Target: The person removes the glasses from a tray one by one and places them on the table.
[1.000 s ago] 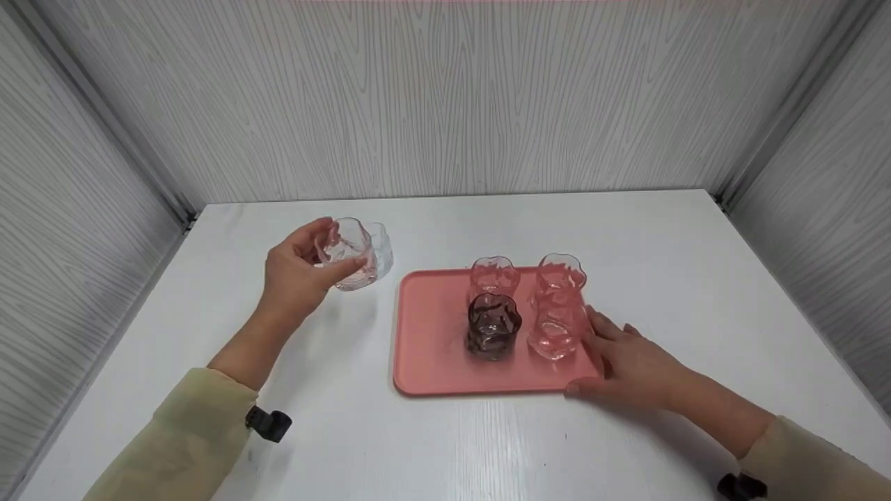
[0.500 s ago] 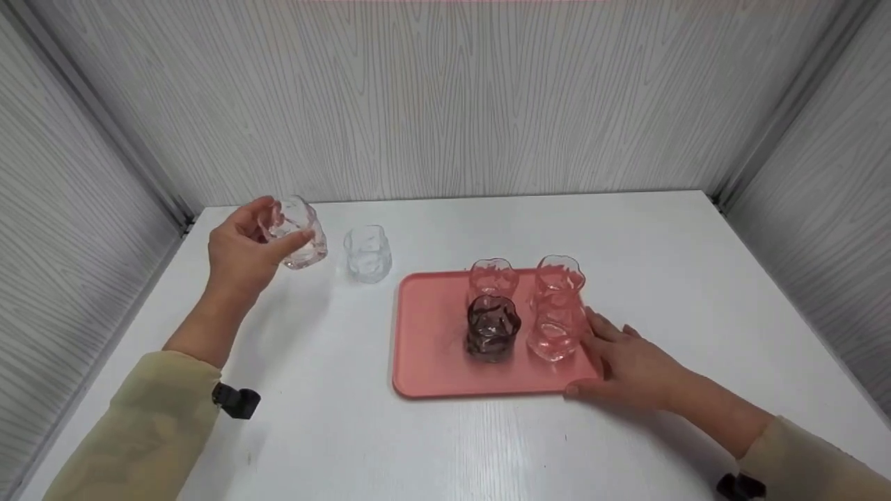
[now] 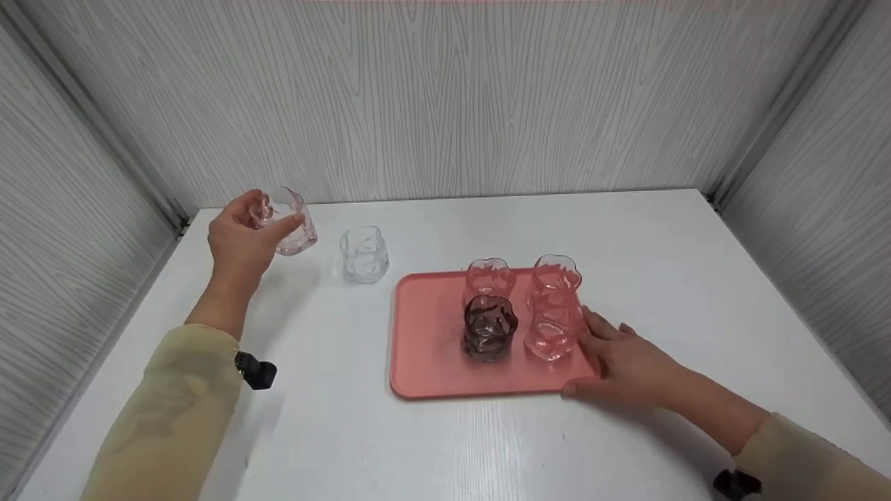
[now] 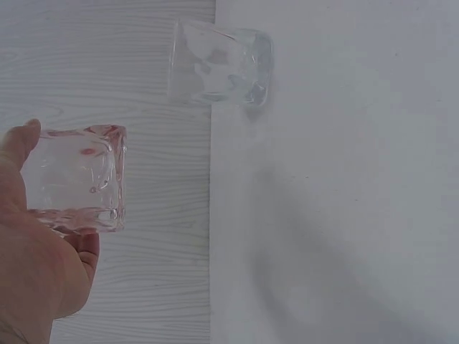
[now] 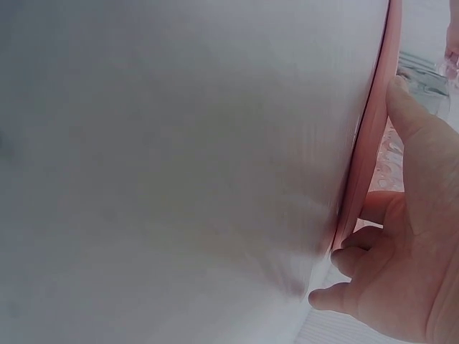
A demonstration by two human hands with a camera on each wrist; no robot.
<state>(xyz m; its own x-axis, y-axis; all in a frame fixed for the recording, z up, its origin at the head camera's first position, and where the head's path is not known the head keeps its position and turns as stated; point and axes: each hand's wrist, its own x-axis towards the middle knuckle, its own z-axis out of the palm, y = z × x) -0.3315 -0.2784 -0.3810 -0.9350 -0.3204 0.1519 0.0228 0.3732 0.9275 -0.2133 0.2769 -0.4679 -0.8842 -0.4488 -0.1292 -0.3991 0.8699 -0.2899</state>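
Note:
My left hand (image 3: pixel 243 233) grips a clear, faintly pink drinking glass (image 3: pixel 298 240) around its sides, thumb in front and fingers behind. It is raised and tilted over the back left of the table; the left wrist view shows its thick square base. To its right stands a clear glass (image 3: pixel 365 257), upright on the table. My right hand (image 3: pixel 630 365) rests against the right edge of the pink tray (image 3: pixel 428 334), thumb by the near corner and fingers along the side. On the tray stand a dark smoky glass (image 3: pixel 490 330) and several pink-looking clear glasses (image 3: pixel 551 334).
The white table (image 3: pixel 480 445) is bounded by a wood-grain wall (image 3: pixel 445 97) at the back and more panels at both sides. The glasses on the tray crowd its right half. A black wrist camera (image 3: pixel 256 371) sits on my left sleeve.
My left hand has carried the pinkish glass left and slightly back, away from the clear glass, which now shows fully. My right hand and the tray have stayed in place.

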